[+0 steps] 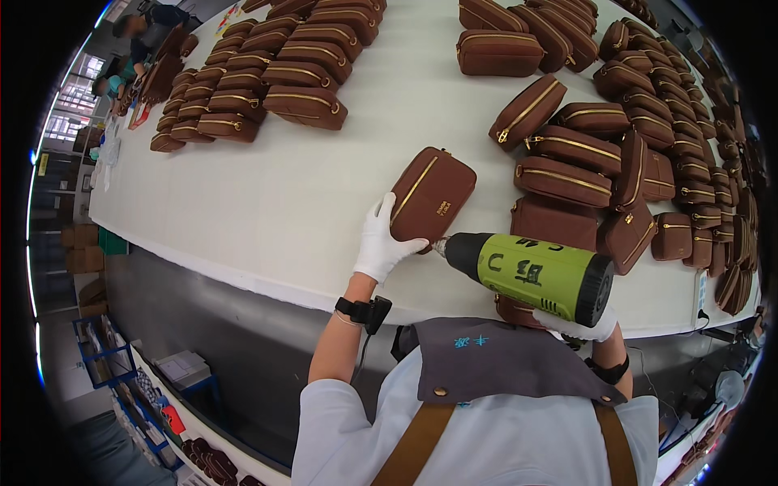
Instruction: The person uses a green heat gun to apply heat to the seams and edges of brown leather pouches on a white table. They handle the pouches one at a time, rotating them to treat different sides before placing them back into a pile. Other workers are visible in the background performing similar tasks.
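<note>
A dark brown zippered bag (453,182) with a gold zip and gold lettering lies tilted on the white table. My left hand (384,240), in a white glove, grips its lower left side, thumb along the bottom edge. My right hand (583,325), also gloved, holds a green and black handheld power tool (526,273) with handwritten marks. The tool hides most of that hand and its grip. Its metal tip meets or nearly meets the bag's bottom corner, close to my left thumb; contact cannot be told. Another brown bag (513,308) shows partly beneath the tool at the table edge.
Brown bags (565,176) pile up loosely right of the tool, with rows (687,146) behind them. More rows (304,73) stand at the far left of the white table (243,200). A power strip (701,291) sits at the right edge. People (143,36) work at far left.
</note>
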Available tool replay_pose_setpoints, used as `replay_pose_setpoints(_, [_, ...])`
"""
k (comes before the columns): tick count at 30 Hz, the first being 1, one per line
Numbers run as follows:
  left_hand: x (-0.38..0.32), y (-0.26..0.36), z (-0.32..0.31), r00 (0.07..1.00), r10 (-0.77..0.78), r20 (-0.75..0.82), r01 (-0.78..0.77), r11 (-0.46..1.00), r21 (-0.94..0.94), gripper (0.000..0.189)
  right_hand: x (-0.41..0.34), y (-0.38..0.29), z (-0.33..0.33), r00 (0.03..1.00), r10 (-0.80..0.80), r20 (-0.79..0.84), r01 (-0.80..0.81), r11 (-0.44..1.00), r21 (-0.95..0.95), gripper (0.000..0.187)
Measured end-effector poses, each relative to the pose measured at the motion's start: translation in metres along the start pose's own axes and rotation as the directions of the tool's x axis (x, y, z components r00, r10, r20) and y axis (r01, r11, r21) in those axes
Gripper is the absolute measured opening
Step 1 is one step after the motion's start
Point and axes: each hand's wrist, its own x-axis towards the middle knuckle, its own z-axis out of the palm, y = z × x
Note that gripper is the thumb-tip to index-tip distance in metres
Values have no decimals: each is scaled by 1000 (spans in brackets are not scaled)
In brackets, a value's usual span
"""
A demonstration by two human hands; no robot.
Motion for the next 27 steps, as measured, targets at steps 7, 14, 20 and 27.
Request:
replay_pose_setpoints(7, [-5, -13, -5, 990, 137, -20, -138, 988, -62, 96, -2, 10, 5, 996, -83, 16, 84, 995, -62, 37])
replay_pose_setpoints(14, [-9, -29, 1, 984, 176, -16, -176, 968, -178, 90, 0, 0, 4, 999, -26, -40, 25, 999, -40, 44])
replay_pose_setpoints(20, [-12, -6, 6, 986, 137, -91, -112, 965, 237, 90, -1, -5, -2, 993, 64, -97, -63, 998, 6, 47])
replay_pose_setpoints(27, [-4, 11, 23, 976, 163, -142, -143, 980, 139, 87, -4, -6, -4, 989, 90, -116, -88, 996, 19, 47])
